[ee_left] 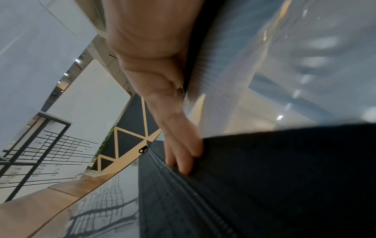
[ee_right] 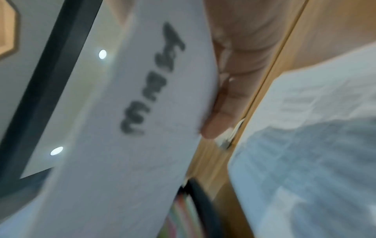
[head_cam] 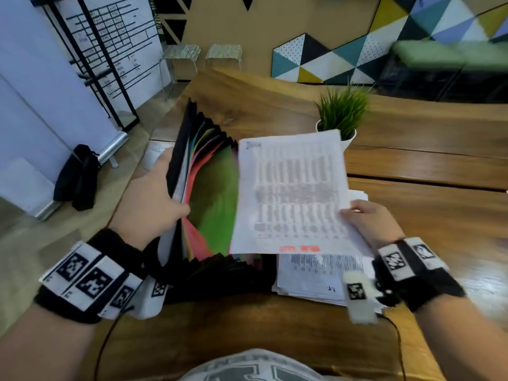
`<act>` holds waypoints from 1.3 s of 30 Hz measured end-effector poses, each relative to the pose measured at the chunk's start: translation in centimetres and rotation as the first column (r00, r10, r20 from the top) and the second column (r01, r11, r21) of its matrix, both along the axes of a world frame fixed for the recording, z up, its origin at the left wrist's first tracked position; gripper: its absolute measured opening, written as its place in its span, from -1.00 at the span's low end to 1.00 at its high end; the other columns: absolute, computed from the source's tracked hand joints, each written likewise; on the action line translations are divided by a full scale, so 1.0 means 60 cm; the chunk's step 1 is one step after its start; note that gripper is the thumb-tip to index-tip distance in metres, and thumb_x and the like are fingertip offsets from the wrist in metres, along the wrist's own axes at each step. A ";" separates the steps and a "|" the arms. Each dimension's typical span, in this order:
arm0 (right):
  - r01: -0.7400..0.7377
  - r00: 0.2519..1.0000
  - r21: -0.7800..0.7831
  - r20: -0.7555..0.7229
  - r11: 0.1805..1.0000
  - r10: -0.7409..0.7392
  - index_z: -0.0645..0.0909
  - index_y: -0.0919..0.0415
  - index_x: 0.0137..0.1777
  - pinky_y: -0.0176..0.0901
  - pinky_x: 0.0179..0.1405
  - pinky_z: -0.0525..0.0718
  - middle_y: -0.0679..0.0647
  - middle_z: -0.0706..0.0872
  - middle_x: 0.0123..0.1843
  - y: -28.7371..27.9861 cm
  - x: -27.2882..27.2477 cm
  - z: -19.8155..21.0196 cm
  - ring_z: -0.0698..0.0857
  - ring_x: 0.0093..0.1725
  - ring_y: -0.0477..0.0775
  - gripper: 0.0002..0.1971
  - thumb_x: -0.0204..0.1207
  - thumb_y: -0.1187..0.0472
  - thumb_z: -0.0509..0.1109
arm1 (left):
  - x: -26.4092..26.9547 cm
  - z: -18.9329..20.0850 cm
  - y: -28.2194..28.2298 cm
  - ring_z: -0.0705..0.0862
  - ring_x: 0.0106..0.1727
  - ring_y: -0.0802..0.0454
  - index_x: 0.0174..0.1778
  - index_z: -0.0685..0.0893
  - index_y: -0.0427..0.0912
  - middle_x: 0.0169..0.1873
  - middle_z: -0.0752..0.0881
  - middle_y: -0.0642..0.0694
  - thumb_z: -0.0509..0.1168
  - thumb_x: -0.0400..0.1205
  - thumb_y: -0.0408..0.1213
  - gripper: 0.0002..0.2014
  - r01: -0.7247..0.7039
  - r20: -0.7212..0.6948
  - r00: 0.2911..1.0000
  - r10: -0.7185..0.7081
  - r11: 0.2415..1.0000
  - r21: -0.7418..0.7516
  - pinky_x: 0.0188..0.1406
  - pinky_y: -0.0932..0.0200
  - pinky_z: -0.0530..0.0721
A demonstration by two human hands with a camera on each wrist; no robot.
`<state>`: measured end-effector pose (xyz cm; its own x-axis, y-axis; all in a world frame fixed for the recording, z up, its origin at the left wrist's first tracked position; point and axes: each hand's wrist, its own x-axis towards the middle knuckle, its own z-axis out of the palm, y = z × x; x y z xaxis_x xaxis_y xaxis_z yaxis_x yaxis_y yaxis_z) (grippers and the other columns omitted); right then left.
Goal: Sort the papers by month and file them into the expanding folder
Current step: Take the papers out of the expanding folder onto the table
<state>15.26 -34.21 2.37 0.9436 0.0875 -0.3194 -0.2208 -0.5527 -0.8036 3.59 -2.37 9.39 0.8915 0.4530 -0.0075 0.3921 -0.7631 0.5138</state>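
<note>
From the head view, the left hand (head_cam: 154, 196) gripped the expanding folder (head_cam: 209, 193) on the desk (head_cam: 412, 204), spreading its pockets, while the right hand (head_cam: 368, 218) pinched 1 sheet (head_cam: 291, 193) above the stack (head_cam: 316, 273). The left wrist view showed fingers (ee_left: 183, 154) clamped on the cover. The right wrist view was blurred; the sheet should probably enter square, with the pocket held wide.

head view down over table (head_cam: 412, 166); wrist views close beside folder (ee_left: 264, 177), sheet (ee_right: 122, 145)

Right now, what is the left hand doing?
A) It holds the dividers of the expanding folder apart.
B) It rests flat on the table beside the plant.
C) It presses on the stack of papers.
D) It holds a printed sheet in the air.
A: in the head view the left hand grips the black edge of the expanding folder, spreading its coloured dividers, while the right hand holds the printed sheet.
</note>
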 end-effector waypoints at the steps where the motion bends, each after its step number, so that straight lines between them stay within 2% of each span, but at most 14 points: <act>1: 0.030 0.999 0.002 -0.018 1.000 -0.029 0.57 0.13 -0.26 -0.33 -0.55 0.43 0.13 0.63 -0.42 -0.033 -0.001 -0.008 0.58 -0.52 -0.02 -0.86 0.54 0.27 0.33 | -0.002 -0.001 0.000 0.61 -0.21 -0.07 0.60 0.11 0.24 -0.01 0.67 -0.19 0.47 0.36 -0.39 -0.03 -0.012 0.007 1.000 0.012 1.000 -0.004 -0.27 0.16 0.50; 4: 0.083 0.995 -0.134 -0.036 0.988 -0.088 0.62 0.32 -0.13 -0.12 -0.33 0.48 0.27 0.70 -0.19 -0.118 -0.006 -0.064 0.65 -0.18 0.21 -0.87 0.60 0.28 0.31 | -0.006 -0.004 -0.001 0.57 -0.34 0.11 0.59 0.10 0.26 -0.13 0.63 -0.09 0.47 0.38 -0.39 -0.03 -0.040 0.007 0.999 0.040 0.999 -0.009 -0.37 0.19 0.52; 10: 0.096 0.971 -0.446 -0.153 0.890 -0.182 0.57 0.36 0.29 0.04 0.13 0.57 0.29 0.68 0.21 -0.155 -0.024 -0.167 0.63 0.15 0.28 -0.65 0.58 0.19 0.33 | -0.003 -0.001 -0.010 0.66 -0.34 -0.01 0.58 0.11 0.29 -0.25 0.63 0.00 0.46 0.39 -0.42 -0.04 -0.023 -0.005 1.000 0.023 0.999 -0.030 -0.25 0.07 0.68; 12: 0.095 0.991 -0.552 -0.029 0.828 -0.133 0.45 0.30 0.40 0.12 0.26 0.52 0.30 0.58 0.32 -0.124 -0.021 -0.141 0.54 0.27 0.29 -0.51 0.53 0.11 0.37 | -0.003 -0.001 -0.013 0.65 -0.29 -0.03 0.57 0.14 0.26 -0.25 0.62 0.01 0.46 0.39 -0.43 -0.06 -0.010 0.004 1.000 0.011 1.000 -0.025 -0.24 0.12 0.61; 14: 0.091 0.988 -0.503 0.156 0.859 -0.013 0.42 0.26 0.43 0.07 0.33 0.46 0.25 0.51 0.34 -0.070 -0.026 -0.092 0.47 0.35 0.26 -0.50 0.52 0.15 0.40 | -0.002 -0.003 -0.016 0.62 -0.30 0.00 0.58 0.14 0.24 -0.25 0.61 0.01 0.45 0.39 -0.44 -0.06 0.002 0.003 1.000 -0.002 1.000 -0.018 -0.28 0.18 0.53; 17: -0.190 0.962 -0.125 0.173 0.974 0.210 0.62 0.14 0.13 -0.23 0.00 0.60 0.00 0.65 0.02 0.039 -0.045 -0.031 0.66 0.03 0.02 -0.83 0.56 0.24 0.35 | 0.001 -0.008 -0.025 0.59 -0.35 0.11 0.60 0.09 0.25 -0.21 0.62 -0.04 0.45 0.39 -0.43 -0.03 0.027 -0.011 1.000 -0.028 0.999 -0.016 -0.41 0.26 0.47; 20: -0.362 0.931 0.198 0.040 0.911 0.362 0.65 0.13 -0.04 -0.30 -0.21 0.69 -0.01 0.71 -0.19 0.136 -0.057 -0.030 0.68 -0.26 -0.07 -0.89 0.54 0.34 0.36 | 0.005 -0.013 -0.037 0.56 -0.35 0.02 0.63 0.05 0.18 -0.22 0.62 -0.07 0.45 0.40 -0.41 -0.02 0.044 -0.062 0.997 -0.042 0.999 0.028 -0.44 0.23 0.43; 23: -0.379 0.922 0.163 -0.020 0.911 0.387 0.63 0.15 -0.17 0.02 -0.09 0.73 0.13 0.71 -0.26 0.203 -0.057 -0.072 0.65 -0.34 0.05 -0.86 0.47 0.41 0.41 | 0.006 -0.021 -0.045 0.67 -0.20 -0.16 0.63 0.01 0.17 -0.15 0.69 -0.19 0.42 0.41 -0.39 -0.03 0.080 -0.084 0.993 -0.078 0.997 0.022 -0.26 0.10 0.61; 25: -0.324 0.941 0.148 -0.048 0.934 0.334 0.57 0.05 -0.31 0.17 -0.06 0.71 0.13 0.68 -0.34 0.227 -0.056 -0.097 0.62 -0.40 0.08 -0.75 0.39 0.42 0.45 | 0.004 -0.026 -0.045 0.68 -0.25 -0.14 0.63 -0.02 0.16 -0.23 0.70 -0.18 0.38 0.41 -0.39 -0.04 0.098 -0.085 0.992 -0.097 0.995 0.010 -0.24 0.05 0.65; 30: -0.235 0.967 0.244 -0.042 0.941 0.253 0.47 0.15 -0.21 -0.06 -0.34 0.59 0.05 0.59 -0.42 0.260 -0.054 -0.099 0.56 -0.49 0.02 -0.71 0.34 0.18 0.59 | -0.006 -0.034 -0.032 0.64 -0.45 0.02 0.64 -0.08 0.21 -0.41 0.67 -0.13 0.35 0.44 -0.38 -0.02 0.123 -0.106 0.987 -0.120 0.992 0.022 -0.39 0.08 0.64; 33: -0.301 0.949 0.117 -0.060 0.947 0.309 0.52 0.19 -0.08 0.03 -0.09 0.71 0.15 0.68 -0.26 0.274 -0.045 -0.092 0.70 -0.28 0.10 -0.45 0.19 -0.24 0.56 | -0.009 -0.035 -0.031 0.64 -0.47 0.00 0.63 -0.09 0.20 -0.36 0.70 -0.15 0.35 0.45 -0.37 -0.04 0.144 -0.113 0.984 -0.141 0.989 0.020 -0.37 0.04 0.67; 35: -0.310 0.931 0.133 -0.158 0.942 0.329 0.52 0.19 -0.16 0.11 -0.03 0.73 0.20 0.60 -0.31 0.281 -0.047 -0.090 0.71 -0.32 0.05 -0.28 -0.03 -0.43 0.52 | -0.009 -0.031 -0.033 0.61 -0.48 0.02 0.63 -0.08 0.19 -0.44 0.64 -0.12 0.34 0.46 -0.37 -0.06 0.136 -0.118 0.984 -0.132 0.990 0.032 -0.43 0.11 0.59; 37: -0.220 0.897 0.246 -0.330 0.944 0.295 0.50 0.23 -0.12 -0.01 -0.23 0.76 0.17 0.48 -0.36 0.289 -0.048 -0.094 0.63 -0.47 0.00 -0.22 -0.10 -0.40 0.59 | -0.009 -0.027 -0.033 0.60 -0.48 0.01 0.64 -0.07 0.18 -0.50 0.59 -0.10 0.34 0.47 -0.38 -0.06 0.127 -0.121 0.985 -0.120 0.991 0.044 -0.45 0.13 0.56; 39: -0.076 0.818 0.407 -0.496 0.910 0.290 0.50 0.35 0.06 -0.18 -0.44 0.68 0.15 0.49 -0.37 0.296 -0.049 -0.091 0.62 -0.54 -0.02 -0.31 0.12 -0.10 0.67 | -0.011 -0.022 -0.031 0.59 -0.49 -0.02 0.63 -0.07 0.21 -0.51 0.59 -0.12 0.35 0.46 -0.38 -0.05 0.117 -0.121 0.986 -0.112 0.992 0.042 -0.40 0.07 0.61</act>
<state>12.31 -16.46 -3.10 0.5831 0.4478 -0.6778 -0.5965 -0.3303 -0.7315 2.96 -4.24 8.08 0.9316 0.3504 -0.0967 0.3566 -0.8293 0.4301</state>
